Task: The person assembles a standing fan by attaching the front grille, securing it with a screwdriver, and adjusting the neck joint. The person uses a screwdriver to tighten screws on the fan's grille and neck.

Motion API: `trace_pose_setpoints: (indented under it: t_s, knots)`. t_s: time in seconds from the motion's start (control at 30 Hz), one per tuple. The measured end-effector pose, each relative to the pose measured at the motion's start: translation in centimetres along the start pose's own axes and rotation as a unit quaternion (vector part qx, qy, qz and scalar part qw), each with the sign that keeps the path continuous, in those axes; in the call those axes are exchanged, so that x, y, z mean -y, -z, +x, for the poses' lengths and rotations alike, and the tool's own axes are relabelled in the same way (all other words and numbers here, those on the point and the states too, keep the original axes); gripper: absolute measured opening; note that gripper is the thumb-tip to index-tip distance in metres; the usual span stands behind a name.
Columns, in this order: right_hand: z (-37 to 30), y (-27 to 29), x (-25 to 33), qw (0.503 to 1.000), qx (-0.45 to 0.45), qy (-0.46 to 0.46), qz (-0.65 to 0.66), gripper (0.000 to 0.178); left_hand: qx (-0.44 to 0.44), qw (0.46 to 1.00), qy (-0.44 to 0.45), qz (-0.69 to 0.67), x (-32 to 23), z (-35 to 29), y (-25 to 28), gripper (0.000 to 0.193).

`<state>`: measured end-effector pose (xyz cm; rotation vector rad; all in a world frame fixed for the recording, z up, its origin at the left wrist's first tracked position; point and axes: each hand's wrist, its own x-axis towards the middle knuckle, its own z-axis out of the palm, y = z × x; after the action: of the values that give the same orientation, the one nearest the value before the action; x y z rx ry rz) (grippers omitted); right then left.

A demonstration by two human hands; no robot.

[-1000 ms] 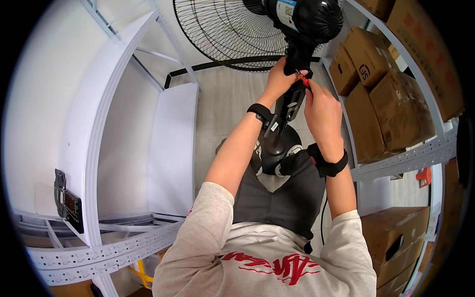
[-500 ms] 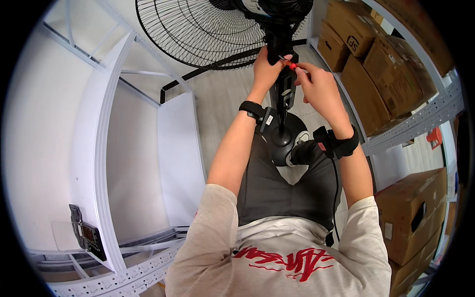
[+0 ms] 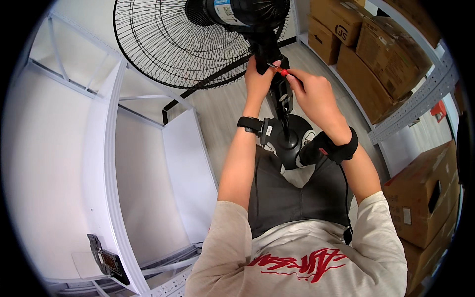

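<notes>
A black pedestal fan (image 3: 265, 47) stands in front of me, its wire grille (image 3: 168, 49) facing away to the far left. My left hand (image 3: 257, 81) wraps around the fan's neck below the motor housing. Pinched in my right hand (image 3: 316, 96) is a screwdriver (image 3: 284, 72) with a red handle, mostly covered by my fingers. Its thin shaft points left at the neck, beside my left thumb. Whether the tip sits in a screw is too small to tell. The fan's round black base (image 3: 298, 148) rests on the floor between my shoes.
A white shelf rack (image 3: 104, 163) runs along the left, with a small dark device (image 3: 113, 265) on its upright. Cardboard boxes (image 3: 388, 57) fill the rack at the far right, and more boxes (image 3: 420, 198) stand near right. A red object (image 3: 438, 111) lies beyond the right rack.
The view has shifted, so the fan head sits lower and farther left in the picture. Both hands stay at the fan's neck, the screwdriver still in the right one.
</notes>
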<state>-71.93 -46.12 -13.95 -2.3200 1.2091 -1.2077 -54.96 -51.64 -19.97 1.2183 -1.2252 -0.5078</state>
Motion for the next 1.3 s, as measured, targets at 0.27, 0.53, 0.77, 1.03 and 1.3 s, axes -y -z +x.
trace_pose_setpoints:
  t_s: [0.27, 0.53, 0.77, 1.03, 1.3]
  knots:
    - [-1.0, -0.8, -0.7, 0.974, -0.079, 0.152, -0.146, 0.023, -0.01, 0.999, -0.03, -0.006, 0.4, 0.1, -0.4, 0.041]
    - [-1.5, -1.0, 0.3, 0.99, -0.047, 0.062, -0.114, 0.02, -0.002, 1.0, -0.009, -0.024, -0.7, -0.2, -0.5, 0.04]
    - [-1.6, -1.4, -1.2, 0.991, -0.071, 0.083, -0.071, 0.017, 0.002, 1.0, -0.023, 0.001, 0.4, 0.1, -0.4, 0.042]
    - [-0.4, 0.0, 0.3, 0.989, -0.014, 0.078, -0.125, 0.023, -0.015, 0.999, -0.029, 0.027, 0.4, 0.1, -0.5, 0.044]
    - [-1.2, -0.6, 0.4, 0.974, -0.065, 0.126, -0.177, 0.026, -0.017, 0.999, -0.036, 0.022, 0.9, 0.3, -0.6, 0.045]
